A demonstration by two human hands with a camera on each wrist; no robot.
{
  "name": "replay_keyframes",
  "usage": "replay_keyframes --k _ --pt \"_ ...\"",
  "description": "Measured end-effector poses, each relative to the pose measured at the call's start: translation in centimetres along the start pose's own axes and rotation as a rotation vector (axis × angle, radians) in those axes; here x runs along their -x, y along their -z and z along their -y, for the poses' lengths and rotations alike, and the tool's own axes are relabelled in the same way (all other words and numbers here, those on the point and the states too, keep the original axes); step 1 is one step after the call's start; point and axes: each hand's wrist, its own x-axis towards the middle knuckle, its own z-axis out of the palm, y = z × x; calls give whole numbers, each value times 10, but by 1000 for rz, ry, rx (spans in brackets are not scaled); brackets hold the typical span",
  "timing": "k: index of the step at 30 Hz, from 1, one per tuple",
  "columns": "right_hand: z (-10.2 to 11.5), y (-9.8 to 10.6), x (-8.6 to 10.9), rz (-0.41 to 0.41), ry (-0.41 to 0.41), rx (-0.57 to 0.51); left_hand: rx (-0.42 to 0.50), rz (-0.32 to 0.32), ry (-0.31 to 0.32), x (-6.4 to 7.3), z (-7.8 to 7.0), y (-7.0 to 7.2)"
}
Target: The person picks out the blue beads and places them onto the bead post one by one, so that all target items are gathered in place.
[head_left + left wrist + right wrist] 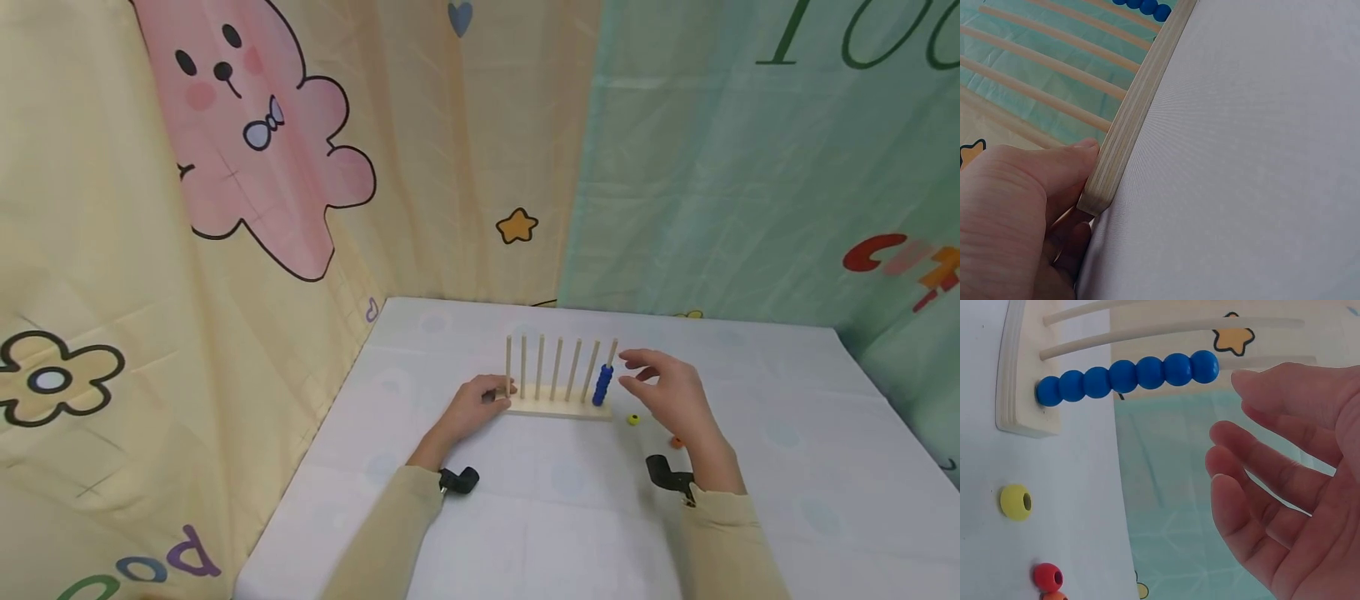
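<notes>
A pale wooden bead rack stands on the table, its flat base [555,408] carrying a row of several upright rods [557,367]. My left hand [472,408] grips the base's left end; in the left wrist view the thumb lies along the edge, other fingers partly hidden behind it. Blue beads [1124,376] are stacked on the rightmost rod, with the rod's tip bare above them. Beside that rod my right hand [671,396] is raised, fingers loosely bent and apart, nothing between them. Its thumb tip is close to the top blue bead in the right wrist view.
A yellow bead [1015,502] lies loose on the white tablecloth [555,517], right of the base. Farther right lie a red bead [1047,577] and an orange bead [1055,597], close together. Printed curtains [465,150] rise behind and to the left of the table.
</notes>
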Motion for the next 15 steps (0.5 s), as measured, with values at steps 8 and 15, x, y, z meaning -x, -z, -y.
replay_keyframes --k 8,15 --pt "-15 10 19 -6 -55 36 -1 4 -2 4 -3 -1" --pt "-37 19 30 -6 -59 125 -26 -21 -30 0 4 -3"
